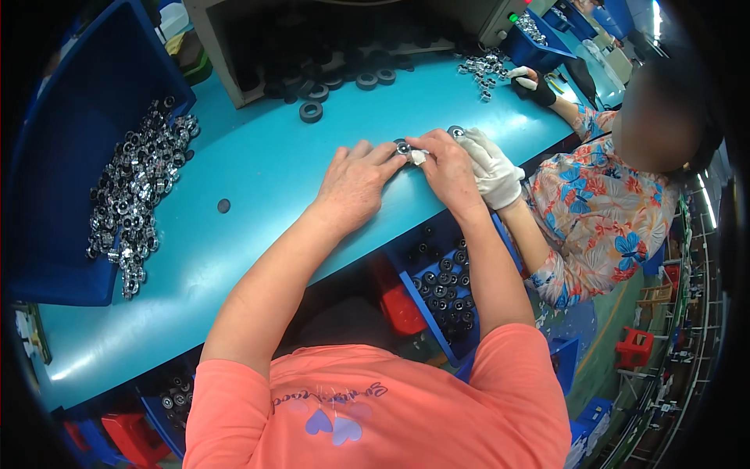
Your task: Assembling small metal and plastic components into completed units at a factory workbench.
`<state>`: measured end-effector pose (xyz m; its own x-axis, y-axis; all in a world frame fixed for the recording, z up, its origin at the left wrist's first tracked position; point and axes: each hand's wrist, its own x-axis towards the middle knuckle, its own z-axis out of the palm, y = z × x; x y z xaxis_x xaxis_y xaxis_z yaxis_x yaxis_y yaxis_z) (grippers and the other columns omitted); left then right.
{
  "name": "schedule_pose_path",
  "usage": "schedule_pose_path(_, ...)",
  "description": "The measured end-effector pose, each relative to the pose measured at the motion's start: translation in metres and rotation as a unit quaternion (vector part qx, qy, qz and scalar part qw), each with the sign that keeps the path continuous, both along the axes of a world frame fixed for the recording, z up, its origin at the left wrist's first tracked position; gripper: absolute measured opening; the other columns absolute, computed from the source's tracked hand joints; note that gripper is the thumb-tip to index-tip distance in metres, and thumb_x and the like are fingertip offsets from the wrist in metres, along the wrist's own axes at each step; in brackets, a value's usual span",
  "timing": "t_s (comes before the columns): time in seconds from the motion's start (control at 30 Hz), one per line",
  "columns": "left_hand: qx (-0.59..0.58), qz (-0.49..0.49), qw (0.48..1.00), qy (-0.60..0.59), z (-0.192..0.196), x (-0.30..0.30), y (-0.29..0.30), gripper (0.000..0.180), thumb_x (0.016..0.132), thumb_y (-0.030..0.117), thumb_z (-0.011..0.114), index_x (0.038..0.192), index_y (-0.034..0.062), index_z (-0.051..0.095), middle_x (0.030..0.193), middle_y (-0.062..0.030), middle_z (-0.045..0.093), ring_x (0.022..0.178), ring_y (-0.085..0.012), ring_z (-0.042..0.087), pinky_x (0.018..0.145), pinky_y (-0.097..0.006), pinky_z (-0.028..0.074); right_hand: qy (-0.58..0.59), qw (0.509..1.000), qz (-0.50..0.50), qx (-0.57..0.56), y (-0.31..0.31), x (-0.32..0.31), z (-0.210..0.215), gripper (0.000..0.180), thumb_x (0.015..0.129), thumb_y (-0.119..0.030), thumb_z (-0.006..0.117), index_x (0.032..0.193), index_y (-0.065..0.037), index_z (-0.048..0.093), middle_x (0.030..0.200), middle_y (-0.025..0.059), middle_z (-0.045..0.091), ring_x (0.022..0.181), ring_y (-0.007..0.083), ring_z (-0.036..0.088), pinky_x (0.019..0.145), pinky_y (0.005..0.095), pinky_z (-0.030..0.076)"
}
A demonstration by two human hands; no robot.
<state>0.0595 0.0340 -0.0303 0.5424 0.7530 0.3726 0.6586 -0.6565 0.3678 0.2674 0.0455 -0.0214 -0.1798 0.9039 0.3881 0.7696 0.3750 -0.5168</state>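
Over the blue-green tabletop (273,168), my left hand (353,187) pinches a small round chrome part with a black rim (402,147) between its fingertips. My right hand (447,173) meets it from the other side, its fingers closed on the same part. A white scrap (419,157) shows at the right fingertips; whether it is cloth or a finger wrap I cannot tell. Just beyond my right hand, a co-worker's white-gloved hand (494,170) is at another round part (455,132).
A tipped blue bin (58,180) spills chrome parts (141,187) at left. Black rings (311,112) lie before an open-fronted metal box (223,59). A black disc (224,205) sits alone. Below the table edge is a bin of black parts (445,285). The co-worker's other hand (534,86) nears chrome pieces (484,72).
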Motion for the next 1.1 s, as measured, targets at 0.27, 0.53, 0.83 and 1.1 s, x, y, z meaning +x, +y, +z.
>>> schedule_pose_path(0.27,0.015,-0.005,0.989,-0.145,-0.012,-0.004,0.007,0.046,0.082,-0.007,0.057,0.122,0.011,0.072,0.127,-0.008,0.066,0.107,-0.0288,0.06,0.094,-0.04,0.046,0.13,0.991,-0.025,0.017,-0.008,0.002,-0.002,0.023,0.093,-0.003,0.063,0.113,-0.005,0.075,0.097,0.0126,0.069,0.086,0.0251,0.067,0.078,0.034,0.052)
schedule_pose_path(0.53,-0.112,0.059,0.962,-0.242,-0.006,-0.011,0.01,0.033,0.089,-0.008,0.053,0.109,0.006,0.075,0.107,-0.0111,0.07,0.1,-0.0293,0.062,0.094,-0.039,0.049,0.121,0.988,-0.087,0.029,-0.02,-0.002,-0.003,0.02,0.093,-0.003,0.061,0.107,-0.004,0.075,0.092,0.0112,0.067,0.08,0.0241,0.066,0.071,0.034,0.052)
schedule_pose_path(0.83,-0.083,0.045,0.966,-0.242,-0.014,-0.011,0.009,0.032,0.086,-0.007,0.054,0.106,0.0056,0.076,0.105,-0.0106,0.071,0.099,-0.0297,0.062,0.091,-0.038,0.051,0.042,0.977,0.089,0.189,-0.054,-0.038,-0.013,0.024,0.076,0.005,0.065,0.095,-0.007,0.073,0.089,0.0095,0.066,0.076,0.0271,0.068,0.068,0.0348,0.056)
schedule_pose_path(1.1,-0.162,0.065,0.922,-0.347,-0.017,-0.014,0.012,0.035,0.084,-0.008,0.05,0.103,0.0046,0.077,0.101,-0.0131,0.072,0.099,-0.0305,0.066,0.091,-0.039,0.054,0.024,0.973,0.16,0.166,-0.061,-0.038,-0.011,0.026,0.072,0.006,0.065,0.092,-0.007,0.072,0.086,0.0057,0.065,0.073,0.0233,0.067,0.064,0.0336,0.056)
